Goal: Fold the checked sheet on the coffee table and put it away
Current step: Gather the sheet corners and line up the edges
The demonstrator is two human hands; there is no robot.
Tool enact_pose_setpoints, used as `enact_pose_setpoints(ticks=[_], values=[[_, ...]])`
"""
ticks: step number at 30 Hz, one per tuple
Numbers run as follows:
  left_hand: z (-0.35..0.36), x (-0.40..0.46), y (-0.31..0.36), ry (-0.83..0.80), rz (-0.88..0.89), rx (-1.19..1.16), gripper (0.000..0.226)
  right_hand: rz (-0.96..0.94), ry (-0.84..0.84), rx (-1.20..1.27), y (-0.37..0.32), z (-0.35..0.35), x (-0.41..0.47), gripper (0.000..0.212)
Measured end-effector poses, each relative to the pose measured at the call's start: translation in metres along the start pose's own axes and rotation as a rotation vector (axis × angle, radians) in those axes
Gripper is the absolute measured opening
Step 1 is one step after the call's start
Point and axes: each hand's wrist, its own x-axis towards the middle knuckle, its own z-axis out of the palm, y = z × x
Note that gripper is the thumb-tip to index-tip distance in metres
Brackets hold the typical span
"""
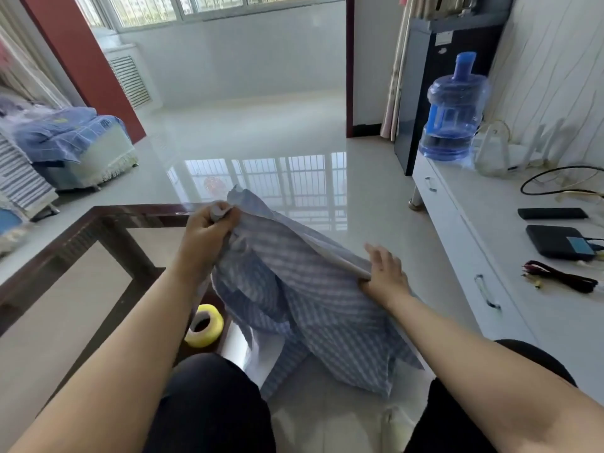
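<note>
The blue and white checked sheet [304, 289] hangs bunched in front of me, above my knees and the floor. My left hand [206, 233] is fisted around its upper corner, raised over the right end of the coffee table [108, 220]. My right hand [384, 273] pinches the sheet's top edge lower and to the right, fingers spread above it. The edge runs taut between both hands. The lower part of the sheet drapes down between my legs.
The dark-framed glass coffee table lies at my left, with a yellow tape roll [204, 325] beneath its near corner. A white cabinet [490, 256] at right carries a blue water jug [454, 109], black devices and cables. An armchair [75, 145] stands at far left on the glossy floor.
</note>
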Motion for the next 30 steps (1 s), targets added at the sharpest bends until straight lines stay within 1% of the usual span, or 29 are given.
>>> enact_pose_setpoints(ticks=[2,5,6,8,9,10,11,12,13,15,16,17,18,19,20,21,22,23,24,25,26,28,29,30], values=[[-0.02,-0.003,-0.008,0.037,-0.042,-0.092,0.014,-0.051,-0.107,-0.125,0.011,0.003,0.011,0.052],[-0.042,-0.004,-0.024,0.224,-0.103,-0.098,0.02,-0.033,-0.272,-0.206,0.024,0.005,0.024,0.029],[-0.047,-0.004,-0.03,0.297,-0.114,-0.04,0.023,-0.027,-0.307,-0.208,0.025,0.006,0.027,0.024],[-0.054,-0.001,-0.044,0.401,-0.088,0.246,0.027,-0.064,-0.325,-0.223,0.018,0.006,0.029,0.01],[-0.055,-0.001,-0.048,0.419,-0.056,0.402,0.024,-0.095,-0.316,-0.237,0.01,0.008,0.029,0.009],[-0.052,-0.002,-0.049,0.399,-0.012,0.524,0.021,-0.13,-0.302,-0.246,0.0,0.012,0.03,0.012],[-0.045,-0.004,-0.047,0.342,0.042,0.619,0.026,-0.165,-0.289,-0.258,-0.014,0.016,0.028,0.015],[-0.034,-0.006,-0.044,0.239,0.104,0.704,0.042,-0.215,-0.257,-0.265,-0.028,0.021,0.026,0.016],[-0.02,-0.008,-0.043,0.096,0.14,0.808,0.06,-0.27,-0.221,-0.266,-0.043,0.026,0.024,0.018],[0.016,-0.013,-0.048,-0.232,0.128,1.096,0.092,-0.382,-0.14,-0.241,-0.073,0.033,0.018,0.02],[0.034,-0.017,-0.055,-0.388,0.098,1.217,0.103,-0.425,-0.109,-0.224,-0.085,0.035,0.017,0.022],[0.05,-0.02,-0.064,-0.516,0.063,1.271,0.109,-0.455,-0.087,-0.218,-0.094,0.037,0.015,0.024],[0.063,-0.023,-0.074,-0.59,0.021,1.268,0.109,-0.476,-0.085,-0.214,-0.1,0.037,0.015,0.029],[0.069,-0.022,-0.084,-0.601,-0.044,1.22,0.104,-0.496,-0.085,-0.189,-0.104,0.038,0.015,0.032],[0.069,-0.018,-0.094,-0.565,-0.114,1.147,0.092,-0.505,-0.085,-0.118,-0.107,0.036,0.014,0.031],[0.066,-0.013,-0.102,-0.516,-0.175,1.079,0.075,-0.506,-0.078,-0.021,-0.108,0.036,0.014,0.029],[0.061,-0.009,-0.109,-0.478,-0.208,1.045,0.053,-0.503,-0.068,0.061,-0.11,0.034,0.013,0.026],[0.055,-0.007,-0.115,-0.458,-0.206,1.039,0.034,-0.506,-0.073,0.111,-0.111,0.035,0.012,0.025],[0.05,-0.007,-0.119,-0.446,-0.185,1.038,0.026,-0.496,-0.114,0.16,-0.113,0.036,0.012,0.023],[0.046,-0.007,-0.122,-0.414,-0.153,1.01,0.025,-0.47,-0.176,0.253,-0.112,0.039,0.015,0.021],[0.043,-0.006,-0.124,-0.359,-0.127,0.964,0.026,-0.418,-0.257,0.376,-0.111,0.037,0.017,0.026],[0.035,0.0,-0.129,-0.23,-0.134,0.833,0.03,-0.241,-0.375,0.584,-0.102,0.025,0.023,0.048],[0.029,0.005,-0.131,-0.177,-0.157,0.746,0.03,-0.143,-0.391,0.595,-0.092,0.02,0.029,0.06],[0.022,0.01,-0.132,-0.133,-0.187,0.657,0.027,-0.057,-0.39,0.535,-0.082,0.014,0.034,0.069]])
